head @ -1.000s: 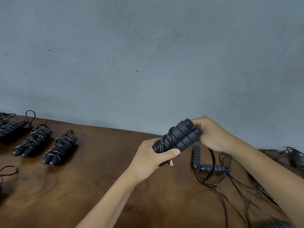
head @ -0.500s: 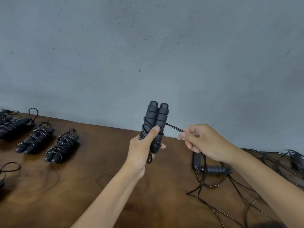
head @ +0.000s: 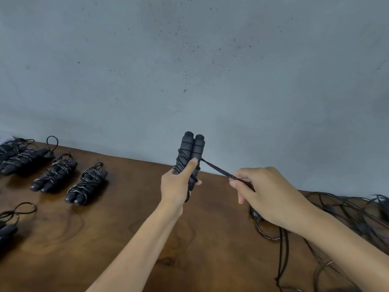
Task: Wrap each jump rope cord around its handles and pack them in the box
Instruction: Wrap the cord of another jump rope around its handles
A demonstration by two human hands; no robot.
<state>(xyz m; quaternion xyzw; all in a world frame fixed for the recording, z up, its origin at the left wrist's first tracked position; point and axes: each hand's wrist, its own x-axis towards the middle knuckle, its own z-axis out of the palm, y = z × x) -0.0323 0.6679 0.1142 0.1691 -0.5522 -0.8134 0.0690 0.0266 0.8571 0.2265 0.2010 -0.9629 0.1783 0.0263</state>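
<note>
My left hand (head: 175, 187) grips a pair of black foam jump rope handles (head: 192, 148) held upright side by side above the table, thumb pressed on the wound cord. Several turns of black cord circle the lower half of the handles. From the handles a taut doubled cord (head: 219, 168) runs down to the right into my right hand (head: 267, 194), which pinches it. No box is in view.
Wrapped jump ropes (head: 86, 184) (head: 54, 174) (head: 23, 159) lie in a row at the left of the brown wooden table (head: 130, 224). Another rope (head: 10, 218) sits at the left edge. A tangle of loose black cords (head: 347, 209) spreads at the right. A grey wall stands behind.
The handles went from tilted, with both hands on them, to upright in my left hand. My right hand left the handle tops and pulled the cord out down to the right.
</note>
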